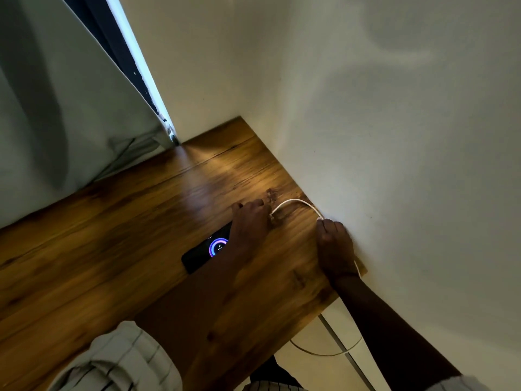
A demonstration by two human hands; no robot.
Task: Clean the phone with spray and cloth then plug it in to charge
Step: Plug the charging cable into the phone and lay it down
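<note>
A dark phone [203, 251] lies flat on the wooden desk [112, 249], its screen lit with a round blue and pink charging ring. My left hand [249, 221] rests over the phone's far end, fingers at the plug of a white cable [296, 202]. The cable arcs from there to my right hand [335, 244], which is closed on it against the wall. Beyond that hand the cable drops past the desk's edge. No spray bottle or cloth is in view.
A white wall [394, 136] borders the desk on the right. A pale curtain [56, 108] hangs at the back left beside a bright window strip [135, 60]. Below the desk's right corner, a loop of the white cable [327, 353] hangs above the light floor.
</note>
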